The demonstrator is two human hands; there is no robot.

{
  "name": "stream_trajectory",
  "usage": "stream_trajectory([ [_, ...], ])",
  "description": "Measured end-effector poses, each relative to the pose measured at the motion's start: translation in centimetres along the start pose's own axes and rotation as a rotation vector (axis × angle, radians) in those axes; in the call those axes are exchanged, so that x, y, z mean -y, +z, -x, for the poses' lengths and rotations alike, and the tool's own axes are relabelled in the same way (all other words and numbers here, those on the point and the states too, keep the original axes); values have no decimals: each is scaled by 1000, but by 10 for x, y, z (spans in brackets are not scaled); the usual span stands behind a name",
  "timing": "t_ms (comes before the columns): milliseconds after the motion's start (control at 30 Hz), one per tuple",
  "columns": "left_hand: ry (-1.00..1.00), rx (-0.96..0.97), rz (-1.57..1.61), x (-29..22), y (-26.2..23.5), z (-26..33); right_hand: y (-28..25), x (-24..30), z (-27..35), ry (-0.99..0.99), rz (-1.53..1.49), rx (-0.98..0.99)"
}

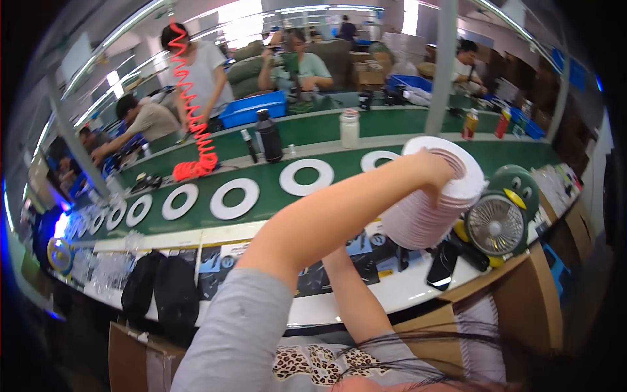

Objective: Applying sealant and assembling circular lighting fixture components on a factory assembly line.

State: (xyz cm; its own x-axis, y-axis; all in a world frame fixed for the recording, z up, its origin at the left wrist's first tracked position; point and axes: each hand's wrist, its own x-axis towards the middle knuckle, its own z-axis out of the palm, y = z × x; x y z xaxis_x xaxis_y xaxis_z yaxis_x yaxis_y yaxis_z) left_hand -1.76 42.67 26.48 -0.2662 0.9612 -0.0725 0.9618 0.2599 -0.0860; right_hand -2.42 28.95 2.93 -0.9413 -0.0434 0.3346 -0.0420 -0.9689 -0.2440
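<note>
My left arm crosses the view from the lower left to a tall, tilted stack of flat white rings. My left hand grips the stack's near upper side, fingers hooked into the central hole and thumb outside. Below it rises my right forearm; the left arm hides the right hand and its fingers. Several single white rings lie spaced in a row along the green conveyor belt, one ring in the middle. Another ring is partly covered by my left forearm.
Right of the stack stand a small green fan and a black phone. Clear plastic parts and black bags lie left. Beyond the belt are a dark bottle, a jar, a red coiled hose and people working.
</note>
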Motion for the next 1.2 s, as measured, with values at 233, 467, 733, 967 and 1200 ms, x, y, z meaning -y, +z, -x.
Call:
stream_trajectory([
  [233,23,-80,2,7,3,1,4,-7,4,121,-126,-101],
  [467,-39,-285,-67,17,6,19,43,-7,7,87,-159,-261],
  [733,-314,-515,-76,41,-22,184,3,8,-1,120,-154,-600],
  [967,-666,-387,46,24,83,355,7,24,-6,13,-189,-631],
  [1200,-722,-26,238,-6,205,384,2,29,-6,-21,-137,-621],
])
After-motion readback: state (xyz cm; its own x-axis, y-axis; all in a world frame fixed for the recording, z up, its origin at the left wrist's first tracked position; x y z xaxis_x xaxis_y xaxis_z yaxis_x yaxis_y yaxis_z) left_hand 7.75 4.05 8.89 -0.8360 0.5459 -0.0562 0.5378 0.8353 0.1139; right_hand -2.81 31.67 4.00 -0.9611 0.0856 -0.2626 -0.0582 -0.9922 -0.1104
